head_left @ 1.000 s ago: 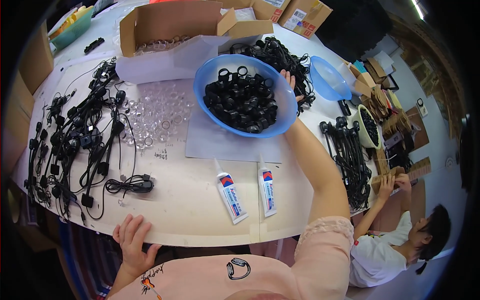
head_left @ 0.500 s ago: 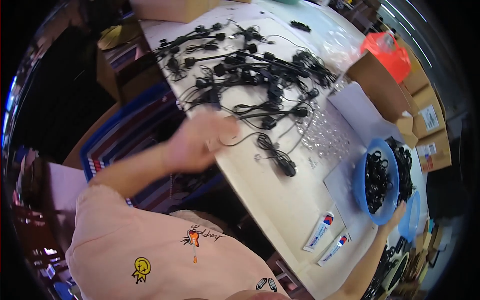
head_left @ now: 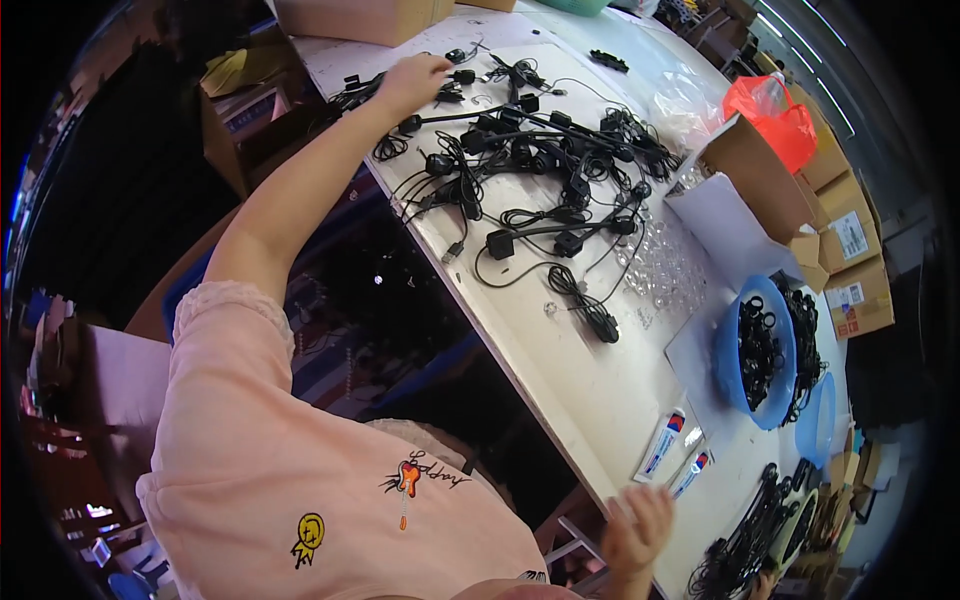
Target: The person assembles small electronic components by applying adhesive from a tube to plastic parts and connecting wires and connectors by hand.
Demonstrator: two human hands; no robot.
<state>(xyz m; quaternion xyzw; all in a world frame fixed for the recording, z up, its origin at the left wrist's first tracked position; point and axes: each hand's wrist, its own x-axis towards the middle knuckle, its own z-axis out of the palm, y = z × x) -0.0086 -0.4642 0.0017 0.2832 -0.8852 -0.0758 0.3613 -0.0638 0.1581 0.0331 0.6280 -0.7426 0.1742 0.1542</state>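
Stretched over the far left of the table, my left hand (head_left: 408, 86) is among black cables with small black box-shaped parts. Its fingers are drawn together beside a black part (head_left: 463, 77); what they hold is hidden. My right hand (head_left: 640, 522), slightly blurred, is above the table's near edge with its fingers apart and nothing visible in them. Nearest to it are two white, blue and red tubes, one (head_left: 662, 446) larger than the other (head_left: 692, 473). A loose pile of black corded devices (head_left: 540, 150) covers the far half of the table.
Clear small plastic pieces (head_left: 665, 265) lie beside an open carton (head_left: 745, 185). A blue bowl (head_left: 740, 350) holds black ring-shaped parts. More black cables (head_left: 740, 535) lie lower right, near another hand (head_left: 765, 585). A red bag (head_left: 775, 120) and a cardboard box (head_left: 365, 15) stand farther back.
My left hand has moved from the table's near edge to the far left cables. My right hand has left the blue bowl and come back toward the near edge.
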